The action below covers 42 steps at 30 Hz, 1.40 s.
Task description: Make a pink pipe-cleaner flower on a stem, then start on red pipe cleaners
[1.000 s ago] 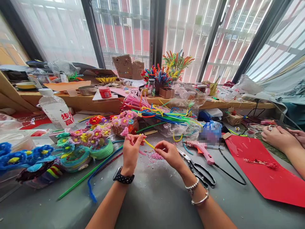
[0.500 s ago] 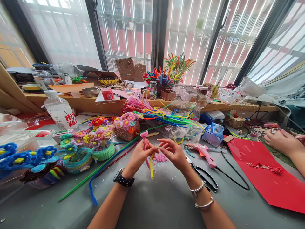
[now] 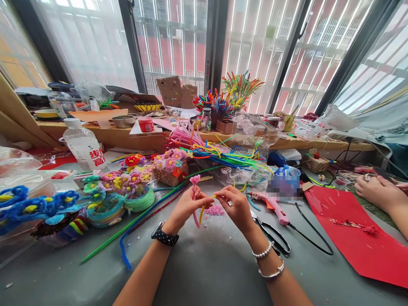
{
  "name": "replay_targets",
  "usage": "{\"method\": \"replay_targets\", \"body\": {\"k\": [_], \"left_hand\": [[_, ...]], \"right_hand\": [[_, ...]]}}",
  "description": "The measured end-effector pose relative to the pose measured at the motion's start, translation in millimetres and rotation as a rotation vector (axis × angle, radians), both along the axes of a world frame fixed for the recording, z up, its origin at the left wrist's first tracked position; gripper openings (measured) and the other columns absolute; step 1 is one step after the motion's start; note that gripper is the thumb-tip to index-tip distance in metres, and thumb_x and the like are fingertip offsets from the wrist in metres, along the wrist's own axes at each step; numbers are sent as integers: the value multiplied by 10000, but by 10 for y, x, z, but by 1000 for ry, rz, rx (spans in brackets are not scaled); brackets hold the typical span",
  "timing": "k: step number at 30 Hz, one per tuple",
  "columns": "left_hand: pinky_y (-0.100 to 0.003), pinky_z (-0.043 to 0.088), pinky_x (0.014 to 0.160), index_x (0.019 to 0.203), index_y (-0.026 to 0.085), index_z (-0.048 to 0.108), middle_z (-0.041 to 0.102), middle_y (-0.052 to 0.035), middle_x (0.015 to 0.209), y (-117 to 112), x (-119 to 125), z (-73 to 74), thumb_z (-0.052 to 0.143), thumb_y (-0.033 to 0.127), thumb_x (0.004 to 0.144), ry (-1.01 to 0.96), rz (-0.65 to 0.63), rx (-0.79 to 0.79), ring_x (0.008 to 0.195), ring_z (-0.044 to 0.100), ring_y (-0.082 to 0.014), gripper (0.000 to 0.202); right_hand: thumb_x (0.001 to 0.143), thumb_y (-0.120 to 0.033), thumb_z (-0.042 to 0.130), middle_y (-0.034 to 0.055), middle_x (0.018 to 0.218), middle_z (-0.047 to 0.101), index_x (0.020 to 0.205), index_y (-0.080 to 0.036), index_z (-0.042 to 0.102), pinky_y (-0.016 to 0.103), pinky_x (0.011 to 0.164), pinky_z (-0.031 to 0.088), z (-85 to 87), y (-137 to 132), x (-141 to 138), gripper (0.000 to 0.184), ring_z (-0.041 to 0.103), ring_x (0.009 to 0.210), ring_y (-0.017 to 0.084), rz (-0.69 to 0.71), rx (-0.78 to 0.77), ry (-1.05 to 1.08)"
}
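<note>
Around the middle of the frame, above the tabletop [image 3: 204, 267], our left hand [image 3: 187, 207] grips a pink fuzzy stem [image 3: 194, 180] and a yellow fuzzy stem [image 3: 201, 215]. Since half a second ago, the yellow tail hangs shorter, and our right hand's [image 3: 236, 207] fingers, then looser, pinch its upper part; we judge the yellow is being shaped against the pink.

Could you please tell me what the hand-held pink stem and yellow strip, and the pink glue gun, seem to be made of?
Pink stem: probably pipe cleaner, matte, as its surface looks fuzzy.
Yellow strip: likely the same, matte and soft-edged, though partly hidden.
Pink glue gun: apparently hard plastic, smooth with a slight sheen.
</note>
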<state>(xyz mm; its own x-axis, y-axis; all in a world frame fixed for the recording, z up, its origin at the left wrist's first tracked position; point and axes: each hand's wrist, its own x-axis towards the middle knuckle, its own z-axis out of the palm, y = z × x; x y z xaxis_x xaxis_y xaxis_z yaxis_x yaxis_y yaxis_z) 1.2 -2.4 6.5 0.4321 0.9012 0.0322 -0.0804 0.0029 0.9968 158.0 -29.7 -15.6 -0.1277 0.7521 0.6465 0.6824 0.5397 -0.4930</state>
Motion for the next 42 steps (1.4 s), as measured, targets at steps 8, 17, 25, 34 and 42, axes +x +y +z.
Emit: {"method": "replay_targets", "body": {"k": [8, 17, 25, 34, 42], "left_hand": [[-238, 440, 555, 605, 191, 266, 549, 55, 523, 22, 7, -46, 689, 269, 560, -20, 62, 0, 544, 578, -119, 433], [-237, 435, 544, 601, 190, 260, 554, 57, 521, -22, 54, -46, 682, 273, 566, -27, 15, 22, 531, 558, -110, 432], [-210, 384, 507, 602, 191, 257, 556, 45, 536, -24, 10, 3, 663, 267, 589, 43, 1, 22, 514, 527, -94, 413], [-215, 377, 513, 590, 188, 266, 469, 67, 516, -28, 37, -23, 659, 280, 587, 19, -65, 54, 519, 493, -85, 404], [-200, 343, 496, 598, 187, 290, 409, 85, 509, -65, 111, -43, 662, 271, 580, -36, 6, 86, 491, 403, -55, 381]], "right_hand": [[801, -199, 462, 49, 743, 588, 849, -171, 614, 257, 649, 423, -4, 14, 19, 162, 535, 713, 152, 0, 75, -92], [773, -245, 479, 32, 681, 547, 695, -168, 586, 255, 580, 412, -18, -23, -120, 153, 500, 616, 132, -50, -104, 219], [711, -390, 544, -7, 611, 530, 615, -144, 565, 230, 592, 399, 66, 31, 28, 266, 485, 598, 96, 343, -748, 808], [655, -353, 633, -33, 570, 472, 589, -140, 546, 214, 590, 360, -84, 44, -84, 240, 422, 544, 67, 653, -874, 1142], [556, -382, 687, -32, 613, 467, 628, -194, 495, 243, 592, 387, -149, 34, -332, 278, 429, 551, 95, 449, -710, 1458]]}}
